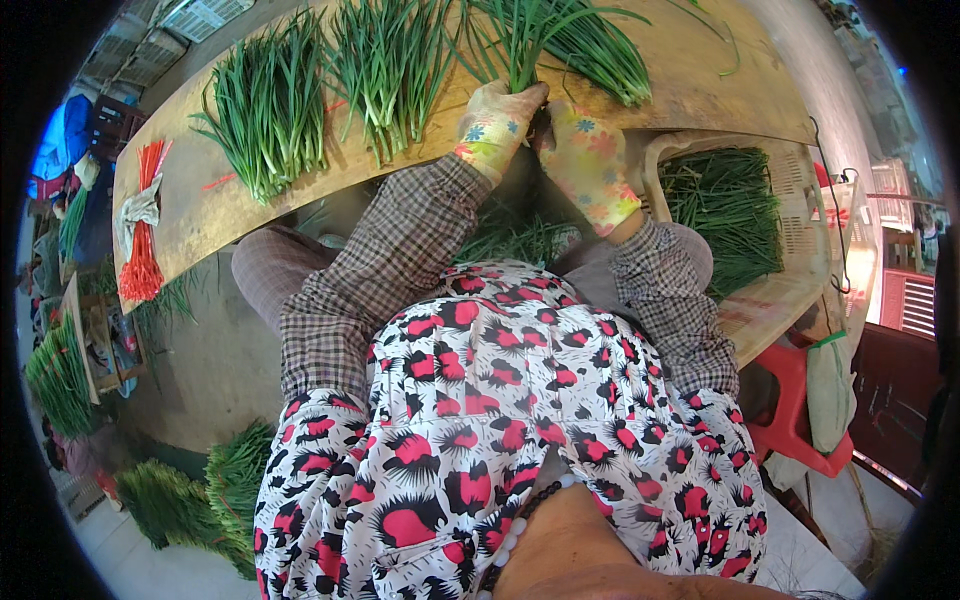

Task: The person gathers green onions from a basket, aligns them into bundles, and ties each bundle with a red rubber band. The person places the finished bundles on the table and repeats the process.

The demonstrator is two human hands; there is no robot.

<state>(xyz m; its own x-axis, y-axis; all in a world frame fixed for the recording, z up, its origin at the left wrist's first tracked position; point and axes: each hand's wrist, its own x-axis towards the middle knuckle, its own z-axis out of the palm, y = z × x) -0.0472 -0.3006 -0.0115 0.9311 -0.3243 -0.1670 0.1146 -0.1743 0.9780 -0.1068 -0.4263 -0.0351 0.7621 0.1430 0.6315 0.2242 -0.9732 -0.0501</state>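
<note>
My left hand (495, 129), in a floral-patterned work glove with darkened fingertips, grips a bunch of green garlic chives (517, 56) over the front edge of the wooden table (420, 161). The leaves point away from me. Close by on the right, my right hand (589, 161) wears a matching glove, its fingers bent near the stem ends of that bunch. Whether it pinches any stems is hidden. Two piles of chives, one to the far left (274, 112) and one nearer (390, 75), lie left of my hands. Another pile (600, 56) lies just beyond my right hand.
A plastic crate (765, 300) of cut greens (720, 214) stands at my right, above a red plastic stool (780, 375). Red ties (142, 225) bound with cloth lie at the table's left end. Bundled chives (240, 480) rest on the floor at lower left. Loose leaves (517, 232) lie below my hands.
</note>
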